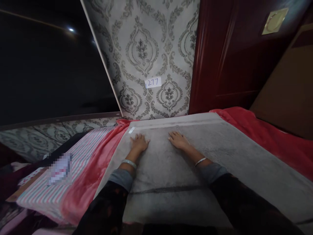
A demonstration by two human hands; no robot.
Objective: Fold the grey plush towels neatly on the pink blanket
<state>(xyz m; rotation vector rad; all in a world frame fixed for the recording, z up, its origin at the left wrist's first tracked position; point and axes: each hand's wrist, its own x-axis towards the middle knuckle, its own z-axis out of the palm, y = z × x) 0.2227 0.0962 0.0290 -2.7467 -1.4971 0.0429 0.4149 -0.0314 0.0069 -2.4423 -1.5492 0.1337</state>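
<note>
A large grey cloth (pixel 161 166) lies spread out, with a pale band along its far edge, a small white tag at the far left corner and a dark crease across its near part. My left hand (pixel 140 143) rests on it near that tag, fingers apart, holding nothing. To the right, my right hand (pixel 178 140) lies flat on the same cloth with its fingers spread, also holding nothing. Red fabric (pixel 244 125) shows from under the cloth on the right, and more of it on the left.
Striped bedding (pixel 80 156) lies at the left below a large dark screen (pixel 53 65). Ahead is a patterned wall (pixel 156 42) with a paper (pixel 153 82) marked 277. A dark red door (pixel 234 55) and a brown box (pixel 288 88) stand at the right.
</note>
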